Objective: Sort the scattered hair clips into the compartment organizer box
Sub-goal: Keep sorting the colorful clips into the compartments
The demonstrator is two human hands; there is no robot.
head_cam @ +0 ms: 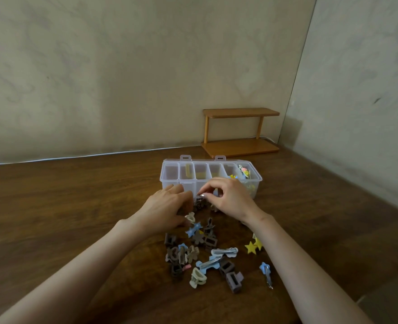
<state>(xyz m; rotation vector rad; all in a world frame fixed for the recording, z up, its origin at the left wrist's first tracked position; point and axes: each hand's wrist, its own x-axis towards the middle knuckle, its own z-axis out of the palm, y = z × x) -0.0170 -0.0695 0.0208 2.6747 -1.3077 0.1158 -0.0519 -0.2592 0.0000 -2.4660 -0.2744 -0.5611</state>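
The right hand (228, 197) pinches what looks like a small silvery clip (202, 195), just before the organizer box (210, 176). The left hand (167, 206) rests half-curled beside it, seemingly holding nothing.

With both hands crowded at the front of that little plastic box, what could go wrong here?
1. The right hand pinches a small silvery clip by its fingertips; it might slip back into the pile.
2. The left hand lies against the light organizer box and could nudge it.
3. The blue clip lies apart and may get overlooked.
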